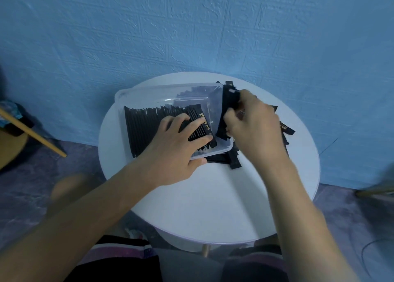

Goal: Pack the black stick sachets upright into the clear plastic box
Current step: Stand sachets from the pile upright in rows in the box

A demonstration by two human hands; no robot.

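Note:
A clear plastic box (136, 92) stands on the round white table (213, 207), left of centre. A row of black stick sachets (145, 128) stands packed inside it, leaning to the left. My left hand (177, 151) rests on the right end of that row, fingers spread over the sachets and thumb outside the box's near wall. My right hand (253, 128) hovers just right of the box and grips a bundle of black sachets (229, 104). Loose sachets (234, 162) lie on the table under and beside that hand, partly hidden.
A blue textured wall rises right behind the table. A wooden stick (34, 132) and dark objects sit at the far left on the floor. The near half of the table shows bare white surface. My knees are below the table's front edge.

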